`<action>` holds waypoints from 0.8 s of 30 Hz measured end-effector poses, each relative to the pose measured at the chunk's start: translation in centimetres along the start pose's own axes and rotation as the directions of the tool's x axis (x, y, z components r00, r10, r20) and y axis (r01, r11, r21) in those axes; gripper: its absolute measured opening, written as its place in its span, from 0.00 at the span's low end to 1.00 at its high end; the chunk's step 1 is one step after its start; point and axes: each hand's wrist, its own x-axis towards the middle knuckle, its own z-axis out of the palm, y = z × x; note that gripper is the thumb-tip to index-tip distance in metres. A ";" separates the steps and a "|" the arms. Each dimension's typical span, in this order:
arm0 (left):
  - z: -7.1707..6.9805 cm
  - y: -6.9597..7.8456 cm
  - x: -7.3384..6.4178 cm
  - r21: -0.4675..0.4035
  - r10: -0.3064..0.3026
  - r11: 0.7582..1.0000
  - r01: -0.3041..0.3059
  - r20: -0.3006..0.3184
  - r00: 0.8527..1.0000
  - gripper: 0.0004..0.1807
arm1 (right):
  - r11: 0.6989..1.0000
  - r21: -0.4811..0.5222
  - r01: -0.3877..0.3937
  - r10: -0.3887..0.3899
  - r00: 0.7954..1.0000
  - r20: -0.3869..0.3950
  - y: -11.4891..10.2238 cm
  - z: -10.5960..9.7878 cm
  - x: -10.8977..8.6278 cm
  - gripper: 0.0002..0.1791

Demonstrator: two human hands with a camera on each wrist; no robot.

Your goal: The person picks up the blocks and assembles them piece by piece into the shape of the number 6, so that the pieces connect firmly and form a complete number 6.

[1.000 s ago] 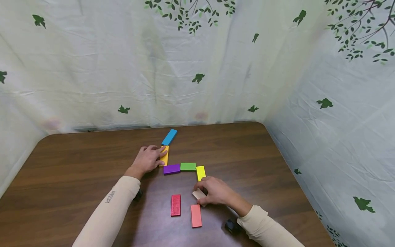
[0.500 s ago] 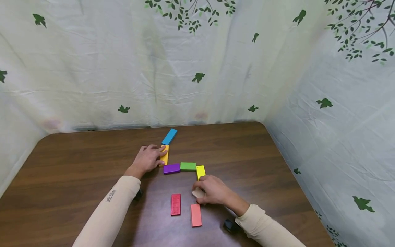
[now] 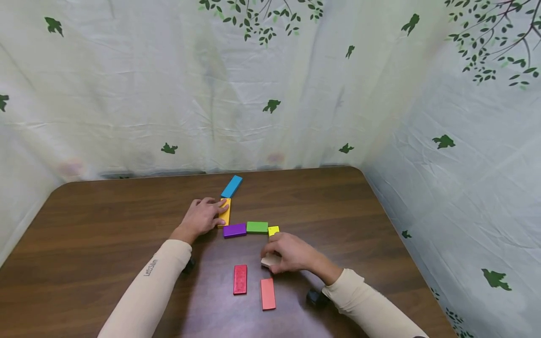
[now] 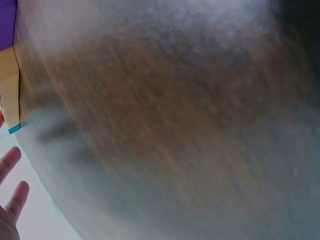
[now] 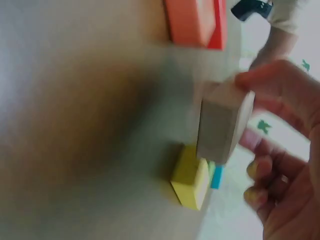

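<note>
Between the thumb and fingers of my right hand (image 3: pixel 293 253) (image 5: pixel 285 150) a beige block (image 5: pixel 219 122) is pinched, tilted in the right wrist view. It is near the yellow block (image 3: pixel 273 230) (image 5: pixel 191 177), whose nearer part the hand covers in the head view. My left hand (image 3: pixel 200 217) rests its fingertips and thumb on an orange-yellow block (image 3: pixel 227 215), with other fingers (image 4: pixel 17 200) stretched out. A blue block (image 3: pixel 231 186) lies slanted at that block's far end. At its near end is a purple block (image 3: pixel 235 230), followed by a green block (image 3: pixel 257 227) beside the yellow one.
A red block (image 3: pixel 240 280) and a salmon block (image 3: pixel 268 294) lie apart on the brown wooden table (image 3: pixel 105 263), nearer the person. Pale curtains (image 3: pixel 148 94) printed with leaves hang behind the table and along its sides.
My right hand has shifted slightly away from the person with the beige block, covering more of the yellow block. The left hand stays on the orange-yellow block.
</note>
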 end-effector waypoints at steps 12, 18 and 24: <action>-0.2 0.0 0.1 -0.012 -0.005 1.000 0.006 0.019 1.000 0.30 | 0.969 0.028 0.247 -0.247 0.949 0.195 2.1 -2.0 3.5 0.13; 0.0 -0.1 0.0 -0.009 -0.004 1.000 0.004 0.028 1.000 0.31 | 0.971 0.019 0.237 -0.234 0.942 0.239 2.6 -1.5 4.3 0.12; 0.0 -0.2 0.0 -0.011 -0.002 1.000 0.002 0.021 1.000 0.30 | 0.962 -0.003 0.272 -0.263 0.935 0.238 2.6 -0.8 4.6 0.13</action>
